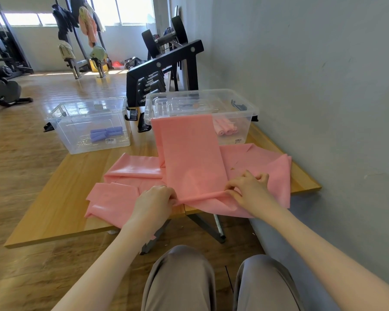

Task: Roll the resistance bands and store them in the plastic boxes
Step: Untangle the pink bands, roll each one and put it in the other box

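Observation:
A long pink resistance band (191, 153) lies flat along the wooden table (54, 209), its far end draped up against the right clear plastic box (245, 108). My left hand (154, 202) and my right hand (247, 189) pinch its near edge, which is curled into a thin first roll. More pink bands (121, 182) lie spread beneath it on both sides. The right box holds rolled pink bands (226, 129). The left clear box (61, 122) holds rolled blue bands (106, 133).
A grey wall runs along the table's right side. Behind the boxes stands a black dumbbell rack (164, 63). Gym machines and hanging clothes stand across the wooden floor at the back left. My knees are below the table's front edge.

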